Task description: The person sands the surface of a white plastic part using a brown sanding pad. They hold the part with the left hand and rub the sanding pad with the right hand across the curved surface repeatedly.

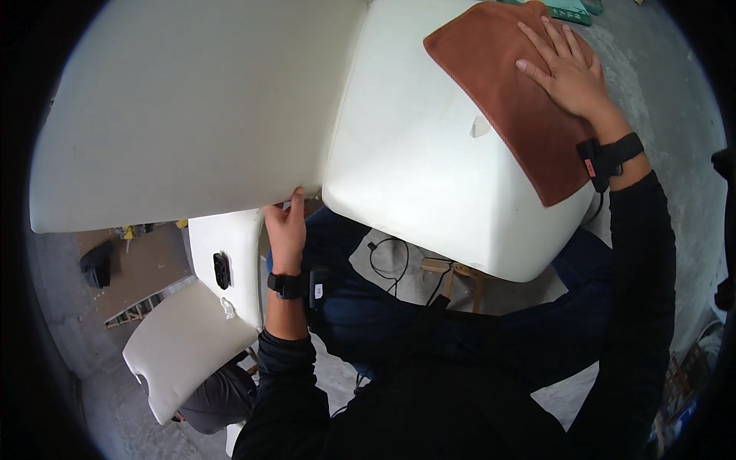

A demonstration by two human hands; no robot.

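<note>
Before me is a chair with a white upholstered seat (402, 144) and a broad white backrest (190, 115), meeting along a seam. A reddish-brown cloth (489, 75) lies over the seat's right part, draped towards its outer edge. My right hand (575, 86) rests flat on this cloth, fingers spread. At the backrest's lower edge, close to the seam, my left hand (288, 230) grips the edge with the thumb on top; its other fingers are mostly hidden. A small pale grey mark or tear (479, 126) shows on the seat beside the cloth.
A second white chair (184, 345) stands at lower left, bearing a black object (221, 270) and a crumpled white scrap (228, 308). Someone in dark clothing (221, 399) is partly hidden behind it. Beneath my seat cushion are a black cable (407, 253) and a wooden stool (460, 269).
</note>
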